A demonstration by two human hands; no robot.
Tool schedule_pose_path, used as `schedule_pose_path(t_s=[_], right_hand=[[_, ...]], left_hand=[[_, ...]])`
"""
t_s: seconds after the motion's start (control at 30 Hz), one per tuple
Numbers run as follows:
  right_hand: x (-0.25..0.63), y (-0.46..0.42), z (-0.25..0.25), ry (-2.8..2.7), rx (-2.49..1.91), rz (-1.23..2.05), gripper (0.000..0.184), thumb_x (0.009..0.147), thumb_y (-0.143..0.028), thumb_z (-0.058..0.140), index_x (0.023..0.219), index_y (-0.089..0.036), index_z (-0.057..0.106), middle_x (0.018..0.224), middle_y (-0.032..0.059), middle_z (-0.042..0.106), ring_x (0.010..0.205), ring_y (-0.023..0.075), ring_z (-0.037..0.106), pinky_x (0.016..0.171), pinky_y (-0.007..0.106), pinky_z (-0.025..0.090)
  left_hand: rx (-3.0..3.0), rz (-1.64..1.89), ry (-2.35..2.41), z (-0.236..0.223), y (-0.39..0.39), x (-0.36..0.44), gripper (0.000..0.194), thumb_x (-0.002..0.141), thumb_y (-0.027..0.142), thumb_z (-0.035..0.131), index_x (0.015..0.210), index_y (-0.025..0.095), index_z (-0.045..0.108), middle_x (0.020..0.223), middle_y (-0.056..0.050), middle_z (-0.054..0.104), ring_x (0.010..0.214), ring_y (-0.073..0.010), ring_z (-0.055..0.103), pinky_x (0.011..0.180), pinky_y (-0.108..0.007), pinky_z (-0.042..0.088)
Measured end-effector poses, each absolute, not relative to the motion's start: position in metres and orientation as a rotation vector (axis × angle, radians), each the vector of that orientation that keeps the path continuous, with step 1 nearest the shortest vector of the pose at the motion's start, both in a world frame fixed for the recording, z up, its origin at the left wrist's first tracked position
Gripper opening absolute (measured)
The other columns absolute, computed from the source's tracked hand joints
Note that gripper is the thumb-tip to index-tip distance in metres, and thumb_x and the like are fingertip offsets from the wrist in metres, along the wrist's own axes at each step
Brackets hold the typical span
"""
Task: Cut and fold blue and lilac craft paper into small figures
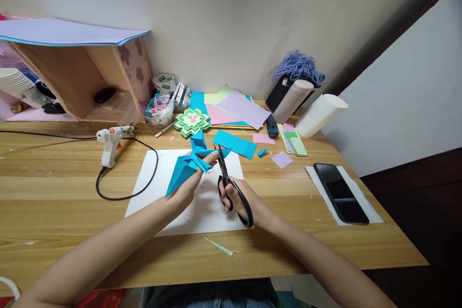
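Note:
My left hand (191,184) is closed on a folded blue paper shape (185,169) with several pointed flaps, held over a white sheet of paper (151,183). In my right hand (236,195) is a pair of black-handled scissors (222,166), its blades pointing up and away from me. The blade tips are beside the left thumb and a thin blue point of the folded paper. Whether the blades touch the paper I cannot tell. Behind the scissors lies a flat blue paper strip (235,144).
A white glue gun (111,147) with a black cord stands at left. Toward the wall are a green layered paper flower (192,122), coloured sheets (245,108), markers (180,94) and a cutter (272,126). A phone (341,192) lies at right. Paper scraps (220,246) are near the front edge.

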State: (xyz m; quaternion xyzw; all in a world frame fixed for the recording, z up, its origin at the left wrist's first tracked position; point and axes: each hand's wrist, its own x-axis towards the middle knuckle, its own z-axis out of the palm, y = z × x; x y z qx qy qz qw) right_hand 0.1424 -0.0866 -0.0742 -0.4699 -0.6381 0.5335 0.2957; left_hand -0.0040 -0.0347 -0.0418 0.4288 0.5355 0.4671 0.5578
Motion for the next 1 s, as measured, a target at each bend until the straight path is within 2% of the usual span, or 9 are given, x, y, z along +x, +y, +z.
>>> schedule_pose_path(t_s=[0.23,0.63,0.87,1.0], right_hand=[[0.142,-0.088,-0.075,-1.646,-1.259,1.425,0.065,0.066,-0.083,0.027,0.074,-0.019,0.039,0.058,-0.0048,0.039,0.044,0.0081,0.043,0.043,0.022,0.040],[0.142,-0.088,-0.067,-1.705,-1.308,1.370,0.062,0.070,-0.080,0.030,0.078,-0.019,0.041,0.058,-0.0048,0.041,0.045,0.0084,0.043,0.044,0.021,0.038],[0.145,-0.087,-0.062,-1.712,-1.312,1.379,0.065,0.065,-0.083,0.031,0.073,-0.020,0.038,0.059,-0.0031,0.043,0.048,0.0099,0.045,0.044,0.022,0.038],[0.146,-0.087,-0.065,-1.655,-1.209,1.484,0.067,0.064,-0.084,0.033,0.075,-0.019,0.043,0.058,-0.0034,0.044,0.048,0.0091,0.045,0.048,0.023,0.041]], left_hand=[[1.017,1.099,1.249,-0.043,-0.034,-0.005,0.034,0.061,0.042,0.074,0.082,0.018,0.066,0.090,-0.007,0.069,0.087,-0.0239,0.063,0.079,-0.036,0.050],[0.986,1.107,1.169,-0.039,-0.033,-0.003,0.030,0.063,0.039,0.072,0.082,0.018,0.065,0.089,-0.006,0.068,0.091,-0.0244,0.063,0.089,-0.042,0.046],[0.979,1.086,1.148,-0.044,-0.030,-0.003,0.032,0.062,0.040,0.073,0.084,0.019,0.065,0.092,-0.006,0.069,0.095,-0.0246,0.062,0.089,-0.040,0.046],[1.028,1.251,1.124,-0.038,-0.022,-0.006,0.029,0.065,0.041,0.070,0.083,0.019,0.065,0.091,-0.005,0.068,0.092,-0.0226,0.063,0.085,-0.039,0.049]])
